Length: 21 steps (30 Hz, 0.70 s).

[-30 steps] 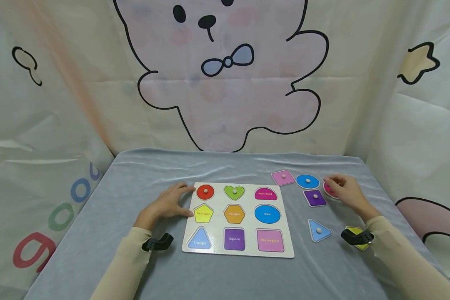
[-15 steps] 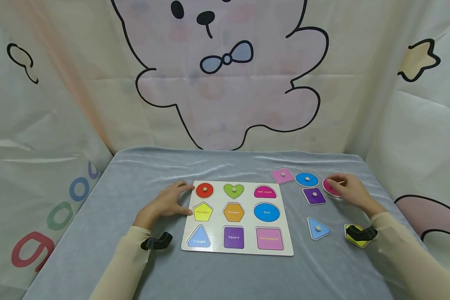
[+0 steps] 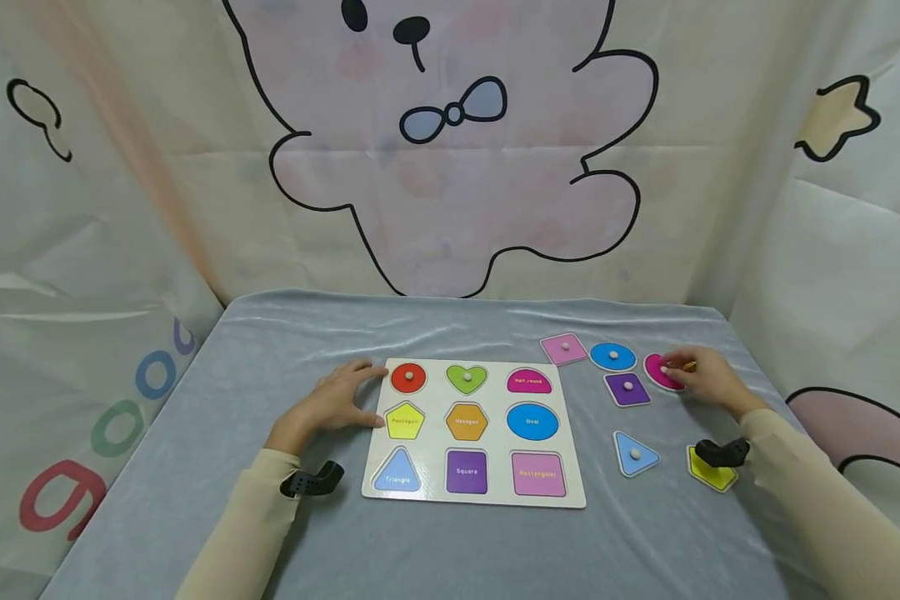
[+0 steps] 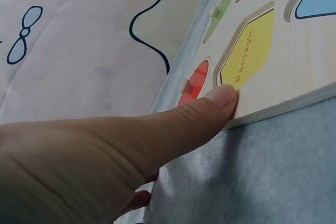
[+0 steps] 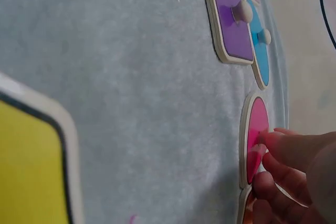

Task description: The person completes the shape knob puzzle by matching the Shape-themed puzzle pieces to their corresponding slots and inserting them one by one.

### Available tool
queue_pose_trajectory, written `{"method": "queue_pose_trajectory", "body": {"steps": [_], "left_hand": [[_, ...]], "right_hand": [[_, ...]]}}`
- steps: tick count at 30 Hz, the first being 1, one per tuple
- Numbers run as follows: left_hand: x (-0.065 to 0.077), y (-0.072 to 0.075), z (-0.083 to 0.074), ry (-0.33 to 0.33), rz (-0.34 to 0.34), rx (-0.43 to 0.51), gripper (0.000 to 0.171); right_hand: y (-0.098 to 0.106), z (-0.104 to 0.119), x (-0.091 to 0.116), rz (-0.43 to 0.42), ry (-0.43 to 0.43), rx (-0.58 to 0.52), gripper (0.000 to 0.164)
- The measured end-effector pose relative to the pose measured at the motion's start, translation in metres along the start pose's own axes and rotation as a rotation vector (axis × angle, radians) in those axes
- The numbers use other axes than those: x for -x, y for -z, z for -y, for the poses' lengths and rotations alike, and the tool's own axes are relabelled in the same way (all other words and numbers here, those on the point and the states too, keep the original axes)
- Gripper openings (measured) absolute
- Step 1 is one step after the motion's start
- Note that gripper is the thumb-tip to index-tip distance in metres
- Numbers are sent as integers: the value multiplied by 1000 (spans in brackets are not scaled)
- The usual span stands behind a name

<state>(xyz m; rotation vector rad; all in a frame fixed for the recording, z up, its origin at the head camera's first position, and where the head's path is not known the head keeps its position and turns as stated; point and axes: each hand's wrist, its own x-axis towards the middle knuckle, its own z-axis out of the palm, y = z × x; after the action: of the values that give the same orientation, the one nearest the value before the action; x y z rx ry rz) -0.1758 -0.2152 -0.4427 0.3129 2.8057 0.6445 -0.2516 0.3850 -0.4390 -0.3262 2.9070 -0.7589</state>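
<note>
A white shape puzzle board (image 3: 427,450) lies on the cloth. At its left edge is my left hand (image 3: 330,406), fingers spread, the thumb (image 4: 210,106) resting on the edge beside the yellow pentagon recess (image 4: 252,45). A red circle piece (image 3: 399,377) and a green heart piece (image 3: 461,377) sit in the board's top row. To the right, my right hand (image 3: 708,379) pinches the magenta half-round piece (image 3: 652,367) at its knob, which the fingers mostly hide in the right wrist view. The piece lies flat on the cloth. Part of an orange piece (image 5: 247,208) shows under that hand.
Loose knobbed pieces lie right of the board: a pink rectangle (image 3: 555,350), a blue oval (image 3: 603,358), a purple square (image 3: 618,392), a light blue triangle (image 3: 626,462) and a yellow pentagon (image 3: 708,477). The pentagon is partly under the right wrist camera (image 3: 723,453).
My right hand has shifted slightly right, and more of the magenta half-round piece and the yellow pentagon shows. The left hand stays at the board's edge. The head view has tilted slightly.
</note>
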Motion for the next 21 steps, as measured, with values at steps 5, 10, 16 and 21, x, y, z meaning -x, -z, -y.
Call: {"method": "queue_pose_trajectory", "body": {"steps": [5,10,16,21], "left_hand": [[-1,0,1,-2,0,-6,86],[-1,0,2,-9,-2,-6,87],[-1,0,3,-7,-3,0,86],[-1,-1,2,-10,-7,-3,86]], "right_hand": [[2,-1,-2,24,8,-6,29],[3,-1,-1,53,-5,-33,29],[4,-5,-3,56,0,-44,29],[4,-11,-5,70,9,-55,28]]}}
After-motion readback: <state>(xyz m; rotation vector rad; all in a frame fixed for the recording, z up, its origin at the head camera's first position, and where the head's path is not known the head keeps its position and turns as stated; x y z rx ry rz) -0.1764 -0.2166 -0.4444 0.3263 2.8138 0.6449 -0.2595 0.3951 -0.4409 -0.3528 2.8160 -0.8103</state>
